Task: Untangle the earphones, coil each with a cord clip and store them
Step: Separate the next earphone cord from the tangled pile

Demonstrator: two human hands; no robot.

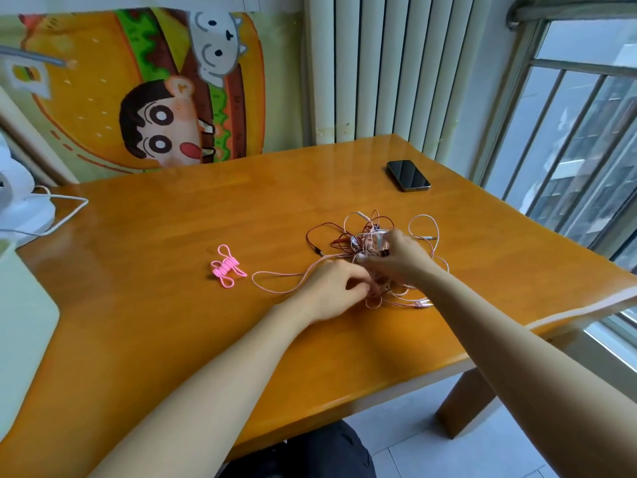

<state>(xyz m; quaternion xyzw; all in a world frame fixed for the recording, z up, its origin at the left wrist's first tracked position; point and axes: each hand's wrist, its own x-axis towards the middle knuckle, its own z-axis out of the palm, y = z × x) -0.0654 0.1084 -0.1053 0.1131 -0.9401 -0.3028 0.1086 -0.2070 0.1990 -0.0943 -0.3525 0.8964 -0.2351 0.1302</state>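
Observation:
A tangle of earphone cords (372, 236), pale pink and dark red, lies on the orange wooden table (172, 236) right of centre. My left hand (332, 288) pinches cords at the tangle's near left side, and a pale pink loop (275, 282) trails from it to the left. My right hand (396, 255) reaches over the heap with fingers curled into the cords. A bright pink earphone (226, 267), coiled into a tight bundle with a loop at each end, lies apart to the left. No cord clip is recognisable.
A dark phone (408, 175) lies screen up at the far right of the table. A white device with a white cable (51, 215) sits at the left edge, a pale green surface (20, 326) below it. Window bars (568, 150) stand beyond the right edge.

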